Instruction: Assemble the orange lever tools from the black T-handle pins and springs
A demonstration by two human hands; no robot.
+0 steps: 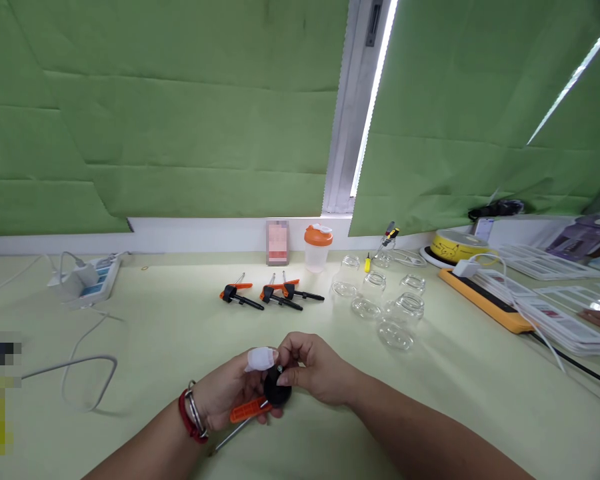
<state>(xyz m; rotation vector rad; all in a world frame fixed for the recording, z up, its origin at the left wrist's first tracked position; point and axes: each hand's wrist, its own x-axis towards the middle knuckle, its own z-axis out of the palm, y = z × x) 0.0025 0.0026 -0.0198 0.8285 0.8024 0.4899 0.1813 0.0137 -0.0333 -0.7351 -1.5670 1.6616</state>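
My left hand (230, 390), with a white wrap on one finger, holds a black round part with an orange lever (250, 409). From beneath it a thin silver rod (233, 437) slants down to the left. My right hand (313, 367) is closed in a pinch at the top of the black part, its thumb touching it. A small shiny piece, perhaps a screw, shows by the fingertips; what they pinch is hidden. Beyond my hands lie three similar black-and-orange assemblies (240, 297) with black tubes and silver rods.
Several clear glass jars (373, 293) stand upside down to the right. Behind are an orange-lidded cup (318, 250), a phone (277, 243) and screwdrivers (390, 235). An orange power strip (485, 300) lies at right, a white one (97, 280) with cables at left.
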